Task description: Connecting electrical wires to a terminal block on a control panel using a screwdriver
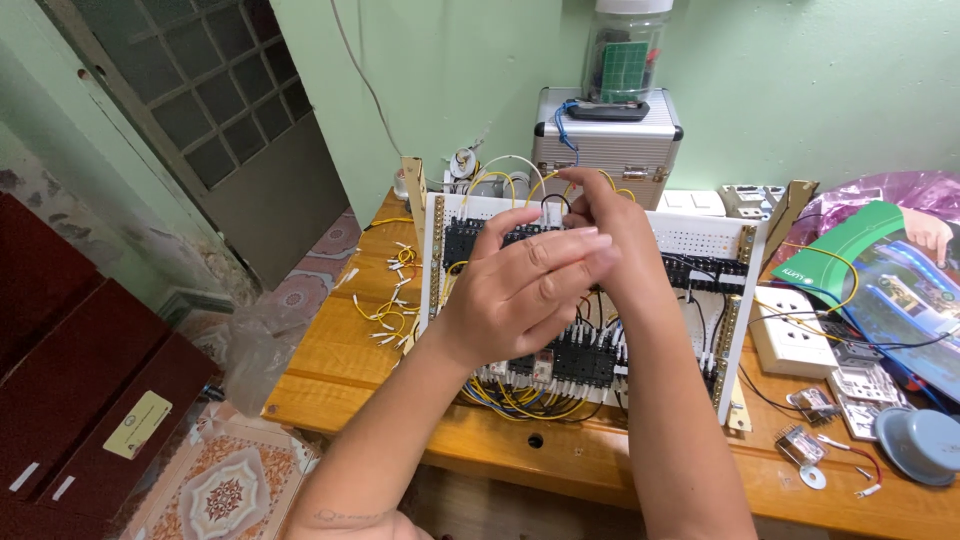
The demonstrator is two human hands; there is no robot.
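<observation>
Wiring board, a white perforated panel with rows of black relay bases, stands tilted back on the wooden table so its face meets you, and both your hands work in front of its upper middle. From the head view, your left hand is raised with fingers extended and close together, lying flat across the right hand; whether it grips anything, you cannot tell, since the palm side is hidden. Your right hand sits just behind those fingers, its fingertips pinched near a black wire loop at the board's top edge, seemingly steadying it. Yellow wires hang below your left wrist. Cut wire pieces lie well left of your fingers, a silver case beyond them, a white socket to their right.
</observation>
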